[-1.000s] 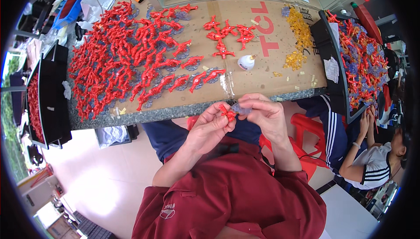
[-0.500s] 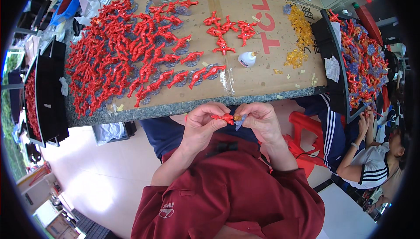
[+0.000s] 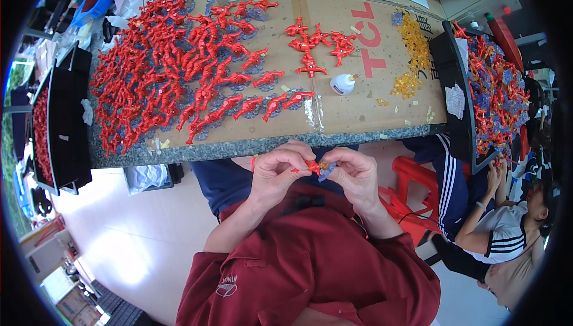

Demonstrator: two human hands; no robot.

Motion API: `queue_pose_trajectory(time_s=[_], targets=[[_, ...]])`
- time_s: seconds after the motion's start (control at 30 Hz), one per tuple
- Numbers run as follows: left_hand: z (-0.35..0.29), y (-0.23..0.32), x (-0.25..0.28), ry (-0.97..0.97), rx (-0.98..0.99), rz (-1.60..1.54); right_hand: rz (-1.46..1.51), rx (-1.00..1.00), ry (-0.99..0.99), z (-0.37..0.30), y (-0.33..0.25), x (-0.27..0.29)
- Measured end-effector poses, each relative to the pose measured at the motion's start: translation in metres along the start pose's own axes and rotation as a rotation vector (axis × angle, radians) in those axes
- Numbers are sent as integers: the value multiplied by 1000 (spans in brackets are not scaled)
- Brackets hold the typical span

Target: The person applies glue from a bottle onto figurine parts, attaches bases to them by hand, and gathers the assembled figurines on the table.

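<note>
Just off the near table edge, my left hand (image 3: 276, 172) pinches a small red plastic figure (image 3: 313, 166), mostly covered by thumb and fingers. My right hand (image 3: 354, 175) grips a translucent purple piece (image 3: 325, 173) with a yellowish part by it, held against the figure's right end. Whether the pieces are joined cannot be made out. Beyond my hands, several loose red figures (image 3: 311, 65) lie on the cardboard sheet (image 3: 280, 34). A white squeeze bottle (image 3: 342, 84) with a pointed tip stands close by.
Many red figures on purple bases (image 3: 179, 69) crowd the table's left half. Yellow translucent pieces (image 3: 413, 42) are heaped at right. Black bins (image 3: 62, 123) flank the table; the right bin (image 3: 456, 87) is full. A person (image 3: 501, 224) sits at right, near a red stool (image 3: 412, 183).
The view has shifted slightly. My hands have drawn a little closer together, and my left fingers now cover more of the red figure. Both hands keep their hold.
</note>
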State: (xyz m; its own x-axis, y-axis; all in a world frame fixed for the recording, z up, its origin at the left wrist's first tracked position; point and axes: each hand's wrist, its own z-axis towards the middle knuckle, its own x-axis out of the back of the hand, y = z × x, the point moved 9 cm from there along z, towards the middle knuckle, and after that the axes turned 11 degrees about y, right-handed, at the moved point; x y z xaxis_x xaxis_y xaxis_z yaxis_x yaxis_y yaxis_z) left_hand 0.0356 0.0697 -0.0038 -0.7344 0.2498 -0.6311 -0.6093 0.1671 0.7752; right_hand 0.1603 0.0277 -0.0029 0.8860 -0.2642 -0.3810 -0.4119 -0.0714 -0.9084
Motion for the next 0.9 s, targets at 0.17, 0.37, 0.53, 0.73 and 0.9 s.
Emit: queue_pose_trajectory(time_s=[0.17,0.37,0.53,0.73,0.9], targets=[[3,-3,-6,-98,10,-29,-220,262,-73,-3,-26,-13],[5,-8,-6,-97,57,-207,-410,433,-32,-9,-44,-22],[9,0,-5,-190,-27,-56,-477,560,-52,-16,-53,-31],[11,10,-15,-278,-73,87,-476,589,-78,-18,-54,-31],[10,11,-18,-280,-41,154,-396,552,-115,-16,-46,-26]])
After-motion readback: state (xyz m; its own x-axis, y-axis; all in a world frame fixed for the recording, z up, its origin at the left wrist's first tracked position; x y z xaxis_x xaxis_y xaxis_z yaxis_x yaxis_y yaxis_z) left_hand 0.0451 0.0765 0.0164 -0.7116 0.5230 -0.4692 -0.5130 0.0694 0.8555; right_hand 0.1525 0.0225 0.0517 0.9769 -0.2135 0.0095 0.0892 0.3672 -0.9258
